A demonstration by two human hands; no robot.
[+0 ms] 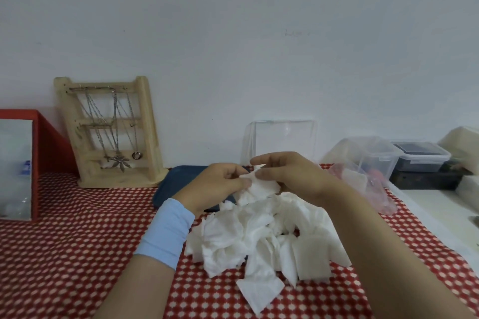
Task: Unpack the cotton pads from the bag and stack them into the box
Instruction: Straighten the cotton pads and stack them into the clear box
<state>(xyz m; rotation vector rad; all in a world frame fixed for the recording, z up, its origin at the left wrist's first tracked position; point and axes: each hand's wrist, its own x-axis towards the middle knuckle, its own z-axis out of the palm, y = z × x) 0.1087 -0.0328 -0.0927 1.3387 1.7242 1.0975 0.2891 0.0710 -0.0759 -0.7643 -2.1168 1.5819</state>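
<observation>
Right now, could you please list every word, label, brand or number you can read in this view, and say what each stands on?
No text can be read anywhere in this view.
Blue mark on the clear packaging by the red box: too blurred to read.
Faint marks on the wall: too faint to tell whether they are writing.
Plastic bag: no legible print.
Cotton pads: plain white, no print.

I read the cotton pads (259, 235) as plain white. Beneath them: tablecloth (77, 254), red with regular white dots. Behind the pads: tray (176, 184), dark blue. Right of the pads: bag (378, 189), clear with pink tint. Left of the pads: wristband (167, 235), light blue.
</observation>
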